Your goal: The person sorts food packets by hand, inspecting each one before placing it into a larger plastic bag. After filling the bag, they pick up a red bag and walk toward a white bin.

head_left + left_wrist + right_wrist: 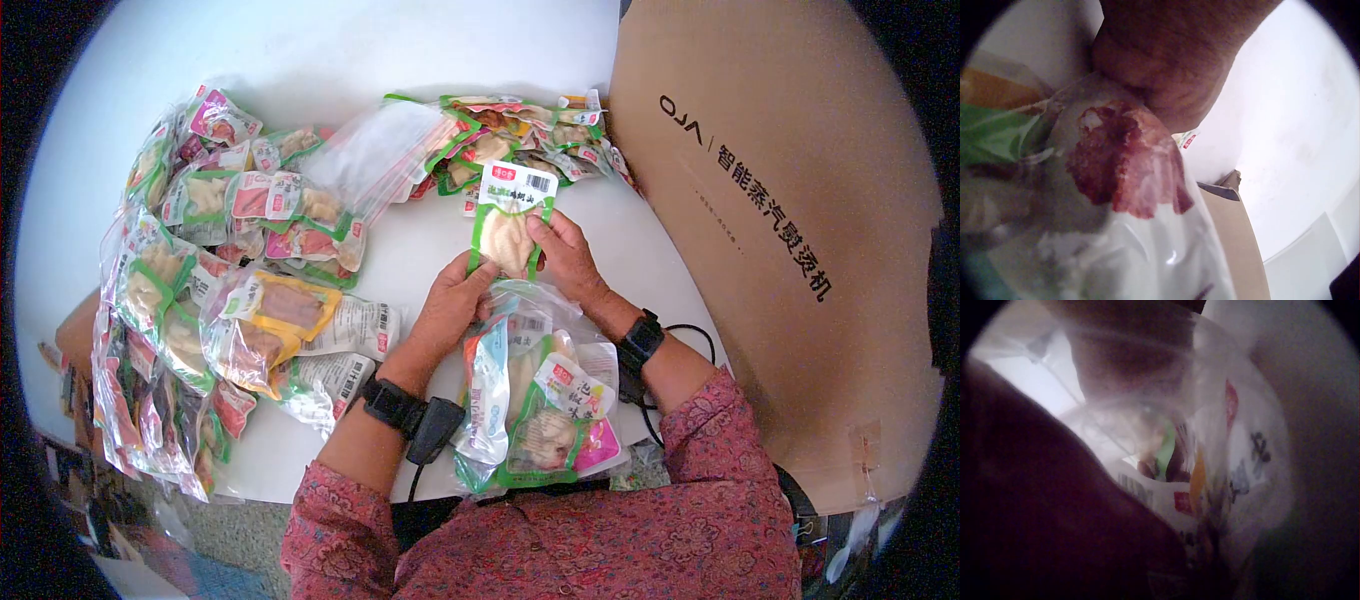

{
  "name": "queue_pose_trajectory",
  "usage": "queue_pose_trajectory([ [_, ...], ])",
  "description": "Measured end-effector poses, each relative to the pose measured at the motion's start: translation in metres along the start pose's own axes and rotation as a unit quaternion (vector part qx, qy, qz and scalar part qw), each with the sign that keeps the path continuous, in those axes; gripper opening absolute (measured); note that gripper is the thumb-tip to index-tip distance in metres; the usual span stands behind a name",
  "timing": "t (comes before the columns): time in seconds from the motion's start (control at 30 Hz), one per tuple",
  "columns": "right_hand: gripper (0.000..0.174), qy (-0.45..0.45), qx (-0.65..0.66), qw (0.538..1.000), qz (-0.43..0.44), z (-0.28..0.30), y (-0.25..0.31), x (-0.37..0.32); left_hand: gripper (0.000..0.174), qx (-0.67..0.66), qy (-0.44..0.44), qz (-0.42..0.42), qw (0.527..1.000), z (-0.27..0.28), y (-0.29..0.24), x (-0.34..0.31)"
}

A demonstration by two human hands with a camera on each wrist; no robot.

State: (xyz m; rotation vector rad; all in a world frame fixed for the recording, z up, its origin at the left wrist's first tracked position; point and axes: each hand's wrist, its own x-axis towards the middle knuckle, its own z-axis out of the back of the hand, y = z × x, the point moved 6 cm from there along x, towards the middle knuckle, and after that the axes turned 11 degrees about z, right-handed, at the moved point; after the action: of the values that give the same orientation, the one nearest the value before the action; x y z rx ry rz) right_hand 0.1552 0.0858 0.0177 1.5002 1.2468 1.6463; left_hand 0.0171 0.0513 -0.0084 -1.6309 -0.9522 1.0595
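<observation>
In the head view, a green-edged snack packet [508,235] with pale food showing through its window stands upright between both hands. My left hand [462,297] pinches its lower left edge, and my right hand [568,258] grips its right edge. Below them, a clear plastic bag [545,390] filled with several packets lies against the person's front, its mouth just under the hands. The left wrist view shows a packet with a red meat picture [1135,162] through clear plastic, under the left hand [1166,75]. Dim packets [1247,462] inside the bag fill the right wrist view.
Filled clear bags of packets [270,205] are heaped on the left of the white table [400,40]. Flat empty zip bags [375,150] lie at the back beside another packet pile [555,130]. A large cardboard box [800,250] stands along the right.
</observation>
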Motion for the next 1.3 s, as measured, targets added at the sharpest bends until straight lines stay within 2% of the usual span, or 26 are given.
queue_pose_trajectory([
  [0.37,0.026,0.002,-0.017,1.000,-0.014,0.001,0.000,-0.001,0.016,0.013,-0.015,0.010,1.000,0.001,-0.002,-0.004],
  [0.43,0.025,0.001,-0.045,0.998,0.043,-0.001,0.006,0.001,0.017,0.002,0.010,0.012,1.000,-0.001,-0.004,-0.004],
  [0.5,0.024,-0.006,-0.070,0.996,0.058,0.004,-0.003,0.003,0.018,0.004,0.005,0.001,1.000,0.000,-0.001,-0.001],
  [0.53,0.024,-0.016,0.009,0.999,0.038,0.000,-0.004,0.003,0.018,0.008,0.011,-0.008,1.000,0.001,-0.001,-0.001],
  [0.67,0.024,-0.029,-0.051,0.998,-0.019,0.004,-0.005,0.000,0.020,-0.006,0.018,-0.013,1.000,0.002,0.002,0.001],
  [1.1,0.024,-0.024,-0.075,0.997,-0.001,0.003,0.000,0.000,0.024,-0.032,0.032,-0.018,0.999,0.001,0.004,0.004],
  [1.3,0.024,-0.015,-0.037,0.999,-0.004,0.001,0.001,0.000,0.021,-0.027,0.021,-0.002,0.999,-0.001,-0.002,-0.002],
])
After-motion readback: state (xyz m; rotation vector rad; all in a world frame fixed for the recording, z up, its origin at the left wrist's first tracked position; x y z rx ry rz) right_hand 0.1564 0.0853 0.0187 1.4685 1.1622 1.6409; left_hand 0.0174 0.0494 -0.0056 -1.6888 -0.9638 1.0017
